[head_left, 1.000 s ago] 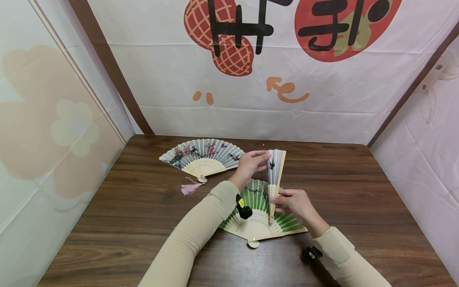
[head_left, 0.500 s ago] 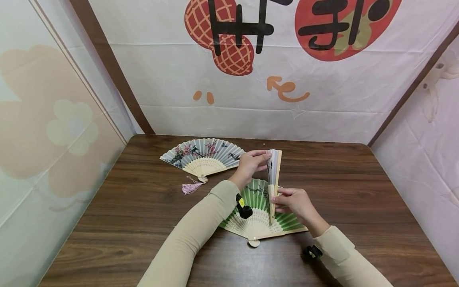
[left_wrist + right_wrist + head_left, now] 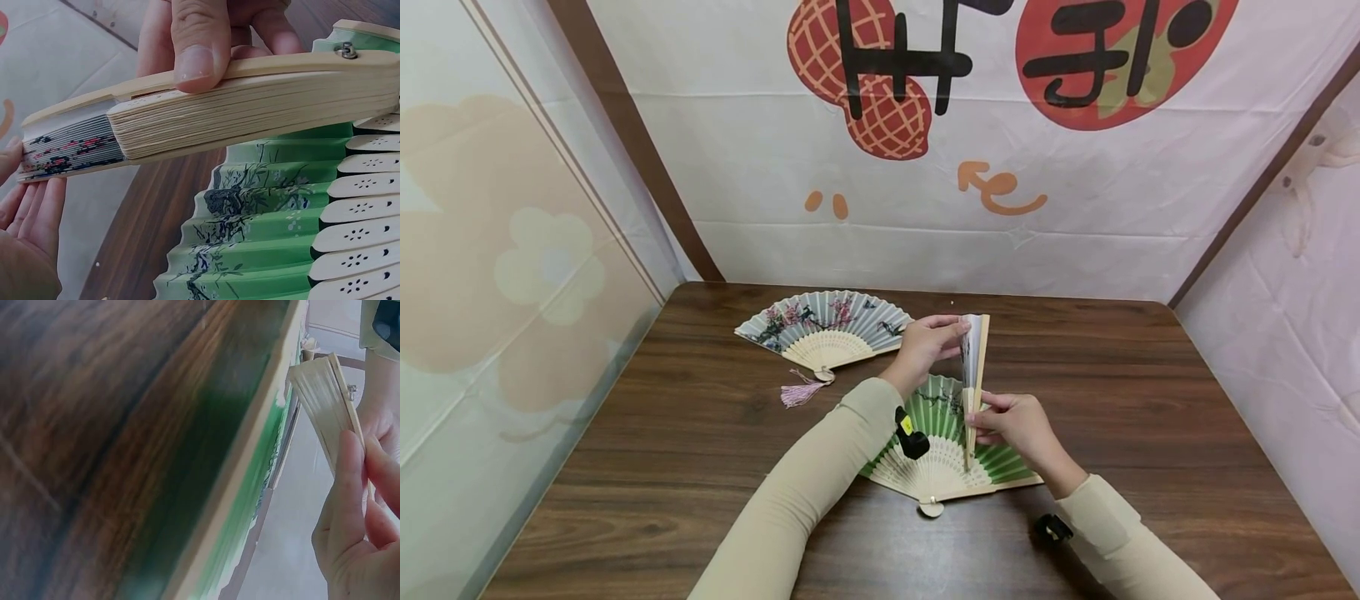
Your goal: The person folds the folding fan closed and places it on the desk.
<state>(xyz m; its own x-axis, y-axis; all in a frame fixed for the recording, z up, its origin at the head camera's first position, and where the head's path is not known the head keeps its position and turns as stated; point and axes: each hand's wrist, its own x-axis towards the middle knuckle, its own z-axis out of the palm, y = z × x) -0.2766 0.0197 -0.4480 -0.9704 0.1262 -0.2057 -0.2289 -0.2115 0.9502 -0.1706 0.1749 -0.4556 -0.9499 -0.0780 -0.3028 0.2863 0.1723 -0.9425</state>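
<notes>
A nearly folded hand fan [image 3: 974, 358] stands upright between my hands, over an open green fan. My left hand [image 3: 927, 347] pinches its upper, fabric end between thumb and fingers. Lower down, my right hand [image 3: 1017, 423] grips the wooden ribs. In the left wrist view, the folded fan [image 3: 237, 106] shows tightly stacked ribs, a metal rivet and pale pleats with dark and red print. The green fan [image 3: 936, 400] lies spread on the table below, partly covered by my left forearm and the held fan.
A spread grey-blue floral fan [image 3: 827, 329] lies at the back left, its pink tassel [image 3: 801, 392] beside its pivot. The brown wooden table [image 3: 662, 467] meets a printed cloth backdrop [image 3: 1075, 192] behind, with more cloth at both sides.
The held fan has been squeezed narrower, its right guard stick moving left toward the rest, mostly in the first half second. Both hands stay nearly in place; the two lying fans have not moved.
</notes>
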